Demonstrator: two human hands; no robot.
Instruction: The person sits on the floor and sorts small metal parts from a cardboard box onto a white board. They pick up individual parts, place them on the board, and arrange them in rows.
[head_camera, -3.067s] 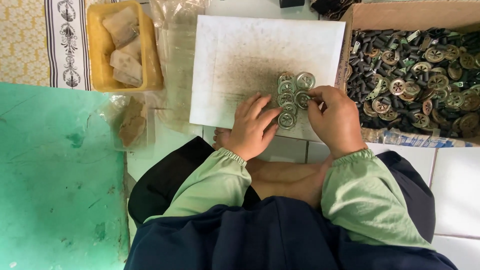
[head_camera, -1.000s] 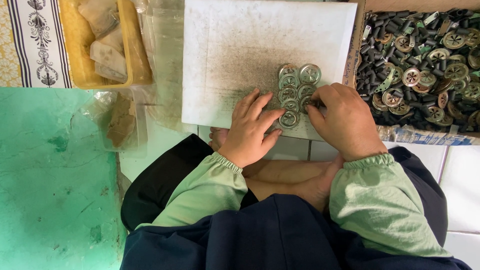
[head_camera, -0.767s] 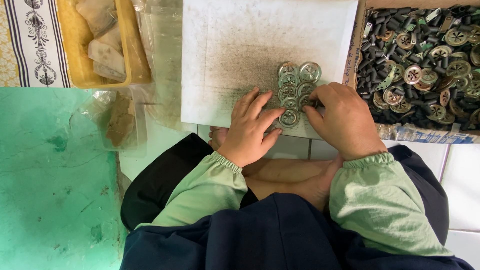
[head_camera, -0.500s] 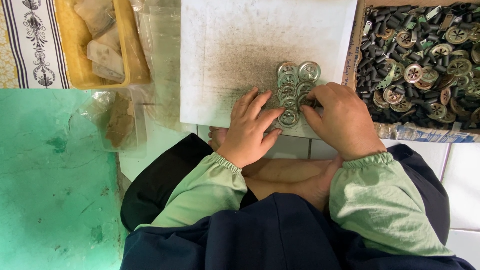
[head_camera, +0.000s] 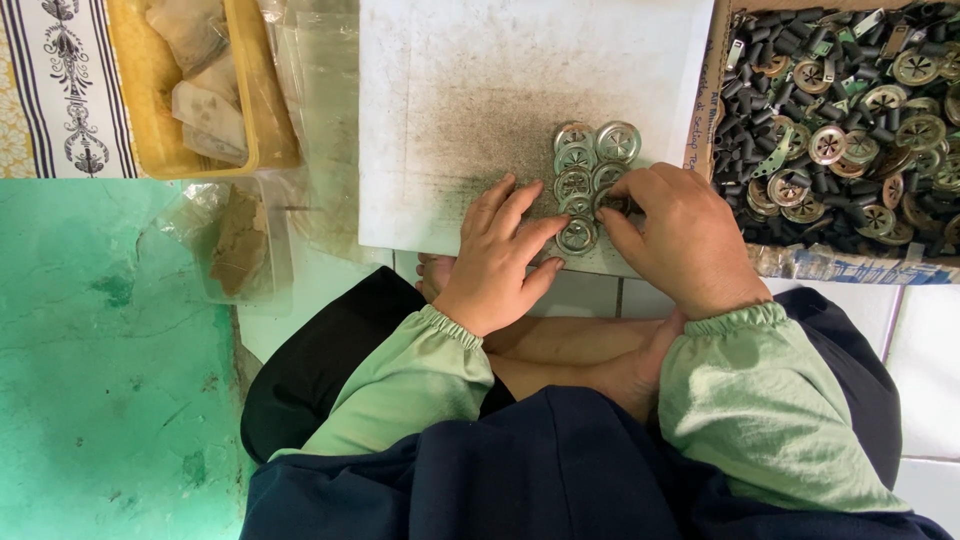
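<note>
Where cardboard box (head_camera: 712, 95) stands: grey board (head_camera: 470, 90).

Cardboard box (head_camera: 715, 95): brown, open, upper right.
Plastic bags (head_camera: 320, 90): clear, beside yellow tray (head_camera: 140, 100), upper left.

Home workshop — tiled floor (head_camera: 930, 330), parts box (head_camera: 850, 120)

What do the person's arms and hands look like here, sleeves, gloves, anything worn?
Both hands are bare: the left hand and the right hand show no gloves, rings or watch. Each arm wears a loose pale green sleeve gathered by an elastic cuff at the wrist, over a dark navy garment.
</note>
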